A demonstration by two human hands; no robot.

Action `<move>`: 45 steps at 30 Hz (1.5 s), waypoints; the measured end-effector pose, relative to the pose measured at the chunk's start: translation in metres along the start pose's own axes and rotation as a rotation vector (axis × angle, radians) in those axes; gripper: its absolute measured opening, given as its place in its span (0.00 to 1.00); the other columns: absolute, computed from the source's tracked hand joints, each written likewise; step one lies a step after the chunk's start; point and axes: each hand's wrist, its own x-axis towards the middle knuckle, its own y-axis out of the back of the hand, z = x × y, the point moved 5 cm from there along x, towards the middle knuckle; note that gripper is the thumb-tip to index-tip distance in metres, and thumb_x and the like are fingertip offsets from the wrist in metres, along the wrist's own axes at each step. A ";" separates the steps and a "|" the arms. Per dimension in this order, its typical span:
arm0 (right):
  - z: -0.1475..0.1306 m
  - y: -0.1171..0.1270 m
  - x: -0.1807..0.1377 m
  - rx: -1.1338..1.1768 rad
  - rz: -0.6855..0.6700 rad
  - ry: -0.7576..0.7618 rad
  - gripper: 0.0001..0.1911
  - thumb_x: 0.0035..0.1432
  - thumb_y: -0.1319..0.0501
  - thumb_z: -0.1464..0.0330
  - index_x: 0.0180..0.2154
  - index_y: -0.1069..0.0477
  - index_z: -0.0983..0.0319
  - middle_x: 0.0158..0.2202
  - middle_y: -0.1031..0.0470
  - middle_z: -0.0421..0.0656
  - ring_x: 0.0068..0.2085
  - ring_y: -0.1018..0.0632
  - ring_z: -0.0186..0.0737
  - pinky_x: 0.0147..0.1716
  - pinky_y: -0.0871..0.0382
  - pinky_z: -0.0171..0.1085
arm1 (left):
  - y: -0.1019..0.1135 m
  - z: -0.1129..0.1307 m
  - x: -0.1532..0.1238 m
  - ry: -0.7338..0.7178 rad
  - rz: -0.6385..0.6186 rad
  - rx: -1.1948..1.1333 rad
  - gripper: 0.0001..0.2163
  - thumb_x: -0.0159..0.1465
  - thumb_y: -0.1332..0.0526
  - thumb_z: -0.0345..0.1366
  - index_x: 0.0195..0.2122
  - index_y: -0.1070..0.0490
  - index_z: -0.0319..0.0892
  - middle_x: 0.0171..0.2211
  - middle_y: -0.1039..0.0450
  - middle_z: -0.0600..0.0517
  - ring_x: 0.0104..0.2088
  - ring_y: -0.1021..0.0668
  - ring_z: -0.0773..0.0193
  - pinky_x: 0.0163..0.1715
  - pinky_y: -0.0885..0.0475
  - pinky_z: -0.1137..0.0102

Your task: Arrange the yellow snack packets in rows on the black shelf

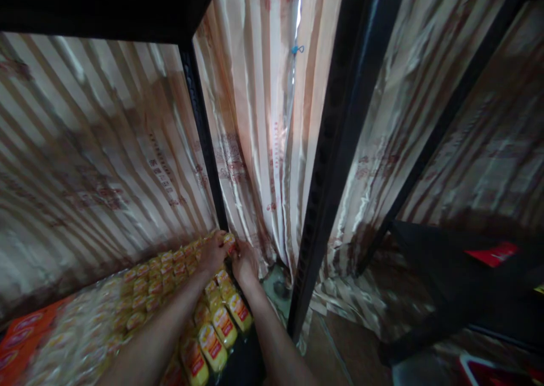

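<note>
At the far back corner of the shelf, my left hand (213,251) and my right hand (245,264) are close together, fingers closed around a small yellow packet (230,242) with a red-and-white label. Rows of similar yellow packets (223,325) lie side by side below and to the left of my hands, some partly hidden by my left forearm. Further left, paler clear-wrapped packs (85,323) cover the shelf. What is inside the wrappers cannot be made out.
A black shelf post (204,136) rises just behind my hands, and a thicker post (331,148) stands to their right. Striped curtains (272,91) hang behind. Orange packaging (28,338) lies at left. On the right, a dark shelf (433,244) bears a red packet (493,254).
</note>
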 end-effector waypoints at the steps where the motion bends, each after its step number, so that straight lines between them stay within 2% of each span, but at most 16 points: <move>1: 0.000 -0.002 0.000 0.001 -0.008 -0.003 0.19 0.54 0.48 0.75 0.47 0.30 0.64 0.45 0.26 0.49 0.47 0.28 0.43 0.48 0.38 0.38 | 0.002 0.001 0.000 -0.007 0.002 0.023 0.10 0.55 0.42 0.35 0.39 0.31 0.42 0.25 0.30 0.56 0.26 0.27 0.67 0.30 0.36 0.73; 4: -0.001 -0.007 -0.001 -0.003 -0.043 -0.003 0.20 0.55 0.48 0.73 0.50 0.32 0.65 0.48 0.27 0.49 0.48 0.28 0.43 0.48 0.38 0.37 | 0.011 0.003 0.000 0.020 0.007 0.080 0.08 0.54 0.41 0.32 0.35 0.29 0.41 0.24 0.30 0.55 0.28 0.27 0.66 0.32 0.37 0.73; 8: -0.004 -0.011 -0.001 -0.031 -0.094 0.037 0.18 0.58 0.51 0.73 0.48 0.31 0.66 0.45 0.25 0.51 0.46 0.26 0.43 0.45 0.37 0.36 | 0.014 0.004 0.000 0.044 -0.008 0.115 0.09 0.53 0.41 0.29 0.37 0.29 0.39 0.23 0.31 0.55 0.28 0.28 0.65 0.32 0.39 0.72; 11: -0.002 -0.010 0.001 -0.061 -0.115 0.030 0.17 0.57 0.51 0.73 0.46 0.29 0.64 0.42 0.24 0.50 0.43 0.24 0.43 0.42 0.36 0.36 | 0.007 0.003 0.004 0.028 -0.044 0.093 0.08 0.54 0.42 0.27 0.35 0.29 0.37 0.21 0.32 0.55 0.27 0.28 0.65 0.31 0.39 0.73; 16: 0.004 -0.006 0.005 -0.064 -0.058 0.012 0.16 0.58 0.50 0.72 0.46 0.30 0.64 0.42 0.24 0.49 0.43 0.25 0.42 0.41 0.36 0.35 | -0.006 -0.003 0.013 0.015 -0.095 0.063 0.04 0.56 0.43 0.30 0.31 0.30 0.40 0.19 0.32 0.56 0.23 0.29 0.68 0.27 0.38 0.74; 19: 0.007 -0.010 0.005 -0.079 -0.078 -0.010 0.16 0.57 0.50 0.73 0.45 0.30 0.64 0.40 0.24 0.49 0.41 0.24 0.42 0.39 0.36 0.35 | -0.008 -0.007 0.016 -0.012 -0.090 0.127 0.05 0.56 0.43 0.30 0.33 0.29 0.41 0.23 0.29 0.55 0.26 0.27 0.67 0.28 0.37 0.74; 23: 0.006 -0.017 0.001 -0.083 -0.157 0.021 0.13 0.56 0.50 0.75 0.39 0.28 0.63 0.37 0.23 0.47 0.40 0.24 0.39 0.38 0.37 0.32 | -0.007 -0.012 0.012 -0.006 -0.103 0.334 0.07 0.57 0.43 0.30 0.35 0.29 0.40 0.33 0.26 0.50 0.36 0.25 0.65 0.38 0.35 0.73; 26: 0.003 -0.017 0.000 -0.105 -0.159 0.041 0.12 0.57 0.50 0.75 0.38 0.29 0.64 0.38 0.23 0.48 0.40 0.24 0.39 0.38 0.38 0.32 | -0.006 -0.013 0.007 0.012 -0.107 0.522 0.08 0.58 0.43 0.35 0.37 0.29 0.40 0.40 0.27 0.47 0.41 0.26 0.62 0.41 0.34 0.70; 30: 0.000 -0.017 0.002 -0.125 -0.189 0.035 0.14 0.60 0.52 0.73 0.39 0.29 0.62 0.37 0.22 0.46 0.38 0.23 0.38 0.33 0.39 0.32 | -0.005 -0.005 0.005 -0.073 -0.059 0.703 0.12 0.60 0.46 0.42 0.36 0.28 0.41 0.46 0.31 0.45 0.47 0.29 0.58 0.41 0.33 0.68; 34: 0.001 -0.017 0.006 -0.165 -0.210 -0.003 0.15 0.62 0.54 0.70 0.43 0.31 0.62 0.35 0.22 0.47 0.36 0.22 0.40 0.30 0.40 0.34 | -0.005 -0.003 0.007 -0.169 -0.032 0.707 0.11 0.60 0.45 0.42 0.35 0.27 0.43 0.50 0.34 0.46 0.52 0.34 0.56 0.46 0.34 0.66; 39: 0.000 -0.021 0.009 -0.202 -0.246 -0.005 0.17 0.61 0.53 0.71 0.49 0.34 0.64 0.38 0.22 0.51 0.39 0.22 0.42 0.32 0.38 0.34 | -0.010 -0.009 0.012 -0.219 -0.092 0.655 0.10 0.59 0.45 0.37 0.38 0.29 0.41 0.46 0.30 0.48 0.49 0.31 0.58 0.48 0.35 0.67; 45: -0.004 -0.029 0.012 -0.249 -0.249 0.037 0.14 0.60 0.51 0.71 0.45 0.32 0.63 0.36 0.22 0.49 0.37 0.21 0.42 0.30 0.38 0.34 | -0.006 -0.016 0.013 -0.163 -0.090 0.599 0.13 0.58 0.44 0.34 0.44 0.31 0.39 0.46 0.30 0.46 0.48 0.29 0.60 0.49 0.37 0.70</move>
